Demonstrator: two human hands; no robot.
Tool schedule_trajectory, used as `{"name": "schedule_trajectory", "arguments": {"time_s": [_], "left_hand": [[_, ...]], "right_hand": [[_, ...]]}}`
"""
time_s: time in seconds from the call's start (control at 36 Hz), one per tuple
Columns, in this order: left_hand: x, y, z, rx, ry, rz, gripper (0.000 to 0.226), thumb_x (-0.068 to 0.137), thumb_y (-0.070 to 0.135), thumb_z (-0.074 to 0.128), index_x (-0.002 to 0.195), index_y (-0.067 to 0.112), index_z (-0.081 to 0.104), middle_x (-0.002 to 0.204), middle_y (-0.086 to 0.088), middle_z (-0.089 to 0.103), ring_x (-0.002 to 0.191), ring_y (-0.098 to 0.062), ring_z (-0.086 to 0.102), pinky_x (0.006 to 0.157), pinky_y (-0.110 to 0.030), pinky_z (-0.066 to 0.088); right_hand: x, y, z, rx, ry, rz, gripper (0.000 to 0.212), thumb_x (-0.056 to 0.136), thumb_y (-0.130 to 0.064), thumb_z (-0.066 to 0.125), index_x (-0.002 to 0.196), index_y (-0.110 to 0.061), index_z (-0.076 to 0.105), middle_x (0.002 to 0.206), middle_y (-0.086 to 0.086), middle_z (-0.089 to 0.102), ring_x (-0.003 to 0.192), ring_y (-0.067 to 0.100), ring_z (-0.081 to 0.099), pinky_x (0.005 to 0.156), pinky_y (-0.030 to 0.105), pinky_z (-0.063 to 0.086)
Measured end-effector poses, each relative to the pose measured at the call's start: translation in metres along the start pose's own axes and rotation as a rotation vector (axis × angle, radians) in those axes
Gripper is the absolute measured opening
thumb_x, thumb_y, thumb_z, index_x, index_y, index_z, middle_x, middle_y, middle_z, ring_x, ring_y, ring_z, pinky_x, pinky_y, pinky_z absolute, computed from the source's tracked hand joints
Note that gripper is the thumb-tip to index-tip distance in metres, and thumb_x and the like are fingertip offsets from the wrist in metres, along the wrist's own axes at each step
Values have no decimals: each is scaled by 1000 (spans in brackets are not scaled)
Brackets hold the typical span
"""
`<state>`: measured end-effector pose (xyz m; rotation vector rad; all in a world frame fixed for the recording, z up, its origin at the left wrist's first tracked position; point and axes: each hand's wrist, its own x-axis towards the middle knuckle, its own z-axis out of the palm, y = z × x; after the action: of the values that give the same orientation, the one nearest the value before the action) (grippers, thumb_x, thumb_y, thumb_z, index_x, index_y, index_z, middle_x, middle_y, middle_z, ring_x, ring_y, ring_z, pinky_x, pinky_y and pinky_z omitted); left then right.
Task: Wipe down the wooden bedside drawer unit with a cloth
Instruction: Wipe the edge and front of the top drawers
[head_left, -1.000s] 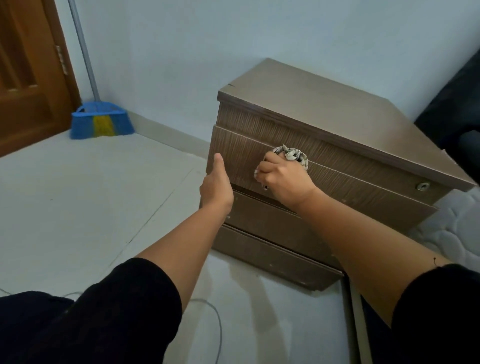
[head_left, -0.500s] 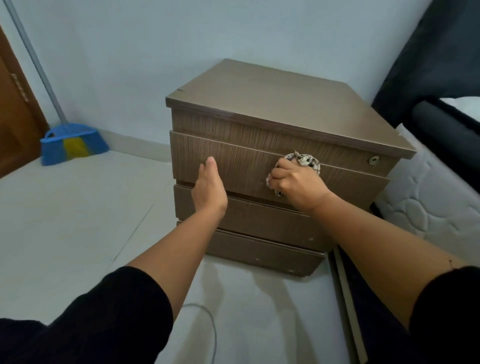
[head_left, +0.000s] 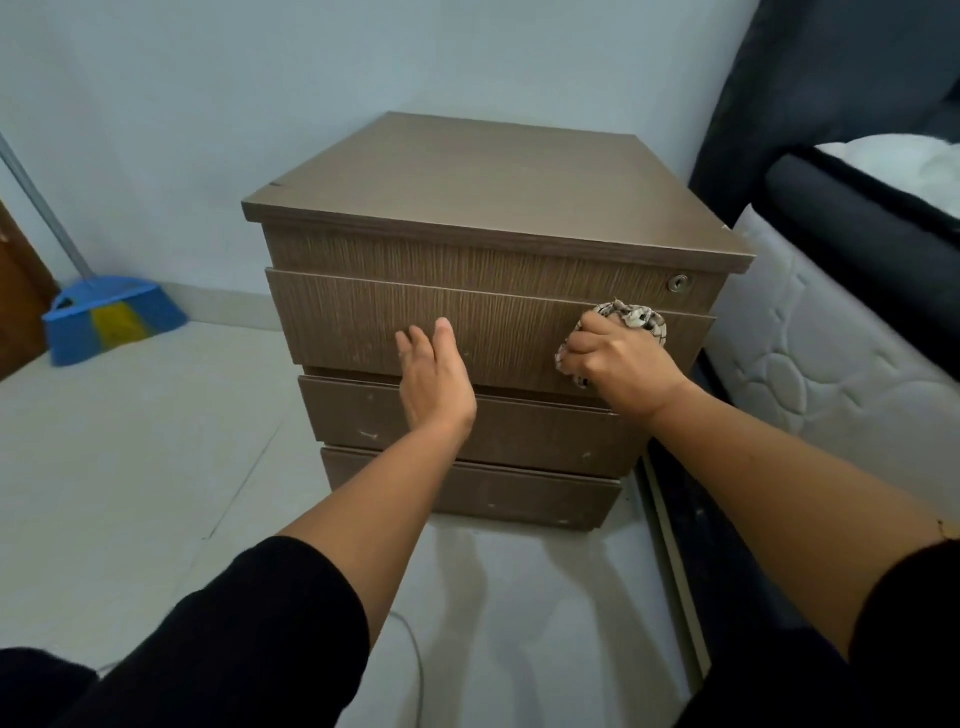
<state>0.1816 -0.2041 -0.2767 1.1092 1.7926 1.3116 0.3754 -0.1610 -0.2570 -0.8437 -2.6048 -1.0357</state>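
Right hand grips the mostly hidden cloth against the drawer unit; left hand flat.

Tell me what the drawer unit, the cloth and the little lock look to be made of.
Drawer unit: likely laminated board with a matte brown wood-grain print; fine straight lines, pale chips on the lower fronts.
Cloth: soft woven fabric, cream with dark pattern, bunched in the right hand.
Lock: small round metal, silvery sheen.
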Motion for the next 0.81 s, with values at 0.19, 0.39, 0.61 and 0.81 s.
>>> {"name": "schedule_trajectory", "arguments": {"time_s": [0.19,0.39,0.61,0.81], "left_hand": [[-3,-3,20,53,-13,24,60,101,46,14,153,16,16,162,0,5,148,-14,4,117,-36,9],[-9,-6,31,168,-37,46,55,103,38,12,153,17,18,162,-3,6,148,-15,3,117,-36,10],[-13,-1,23,12,-40,-9,60,101,47,16,152,16,21,161,1,10,148,-14,8,118,-36,6],[-4,0,3,-47,91,-52,57,102,44,13,144,17,40,148,-6,42,139,-24,34,116,-45,21]], "right_hand": [[-39,20,3,64,-3,30,19,58,0,84,68,-11,71,66,4,59,75,21,38,51,29,45],[-52,25,1,69,-96,67,16,63,5,79,69,-10,73,66,5,60,64,28,57,52,31,48],[-65,29,-3,50,-201,82,20,55,3,83,58,-11,69,60,4,57,61,28,56,46,31,48],[-44,26,-16,55,-111,-67,18,62,-3,83,73,-13,73,65,1,59,63,24,53,55,31,45]]}}
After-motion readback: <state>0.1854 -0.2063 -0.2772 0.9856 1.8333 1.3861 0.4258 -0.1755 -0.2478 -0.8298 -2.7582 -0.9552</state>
